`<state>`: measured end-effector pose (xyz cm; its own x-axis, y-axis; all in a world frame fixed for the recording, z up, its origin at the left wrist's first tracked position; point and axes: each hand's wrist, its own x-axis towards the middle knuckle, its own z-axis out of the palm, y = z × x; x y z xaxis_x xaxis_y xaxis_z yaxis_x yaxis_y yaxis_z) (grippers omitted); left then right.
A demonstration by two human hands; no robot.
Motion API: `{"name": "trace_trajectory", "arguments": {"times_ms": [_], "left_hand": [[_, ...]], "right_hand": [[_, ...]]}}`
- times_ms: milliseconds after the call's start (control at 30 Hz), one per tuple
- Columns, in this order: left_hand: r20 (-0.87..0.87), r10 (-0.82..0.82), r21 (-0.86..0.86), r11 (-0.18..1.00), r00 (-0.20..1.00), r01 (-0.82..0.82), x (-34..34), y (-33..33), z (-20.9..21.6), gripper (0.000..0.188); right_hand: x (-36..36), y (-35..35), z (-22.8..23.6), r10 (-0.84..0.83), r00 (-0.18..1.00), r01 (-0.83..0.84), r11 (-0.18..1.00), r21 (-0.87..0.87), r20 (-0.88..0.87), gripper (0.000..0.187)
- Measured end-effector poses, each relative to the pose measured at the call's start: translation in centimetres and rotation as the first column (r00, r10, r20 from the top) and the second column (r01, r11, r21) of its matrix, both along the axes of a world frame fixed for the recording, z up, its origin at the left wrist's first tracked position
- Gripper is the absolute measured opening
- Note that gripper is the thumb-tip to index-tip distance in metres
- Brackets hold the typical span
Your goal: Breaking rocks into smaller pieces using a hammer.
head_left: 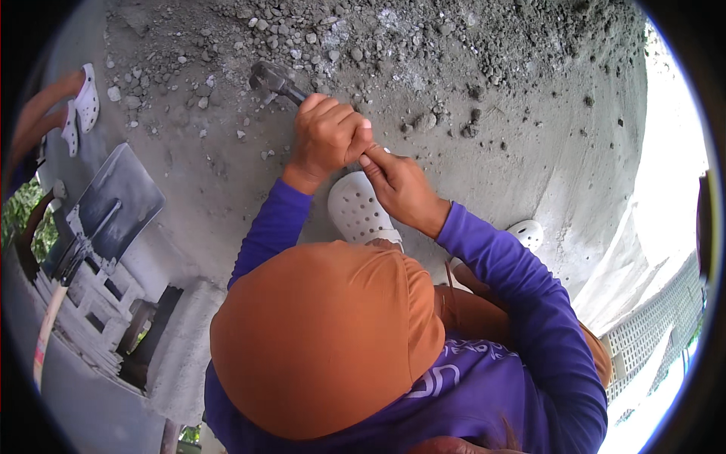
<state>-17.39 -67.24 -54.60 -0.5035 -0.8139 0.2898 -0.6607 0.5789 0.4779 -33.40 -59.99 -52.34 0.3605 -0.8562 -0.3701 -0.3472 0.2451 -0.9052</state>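
A hammer with a dark, dusty metal head reaches up and left from my hands, its head over grey ground near loose stones. My left hand is closed round its handle, just below the head. Close against it, my right hand is closed too, round the lower end of the handle, which the fingers mostly hide. Both forearms wear purple sleeves. Beneath my hands is a white clog on my foot. My bent knee in orange cloth fills the lower middle.
Grey rubble and stones spread along the far side. At left, a shovel with a grey blade stands by pale concrete blocks. Another person's feet in white clogs show at far left. A plastic lattice is at right.
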Motion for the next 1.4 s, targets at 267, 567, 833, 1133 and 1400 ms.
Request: {"name": "trace_trajectory", "arguments": {"times_ms": [267, 567, 833, 1133, 1400], "left_hand": [[0.128, 0.042, -0.287, 0.958, 0.991, -0.003, -2.4, 0.7, 3.4, 0.032], [-0.001, -0.017, -0.082, 0.996, 1.0, 0.017, -1.9, -0.3, 1.5, 0.032], [0.048, 0.096, -0.331, 0.941, 0.994, -0.074, -2.2, -0.1, 1.3, 0.031], [0.015, -0.005, -0.116, 0.993, 1.0, 0.007, -1.8, -0.9, 1.4, 0.031], [0.093, 0.013, -0.225, 0.974, 0.996, 0.009, -3.0, -0.8, 1.3, 0.032]], "right_hand": [[-2.4, -0.1, -1.5, 0.061, 0.998, -0.06, 0.951, -0.302, -0.008, 0.034], [-1.1, -0.3, 0.2, -0.053, 0.998, 0.048, 0.992, -0.115, -0.041, 0.034], [-1.1, -1.0, -1.0, 0.019, 0.999, -0.026, 0.961, -0.274, -0.03, 0.034], [-0.6, -0.6, -1.3, -0.099, 0.995, 0.092, 0.978, -0.186, -0.031, 0.034], [-1.0, 0.2, -3.4, -0.079, 0.992, 0.112, 0.899, -0.424, 0.094, 0.033]]}}
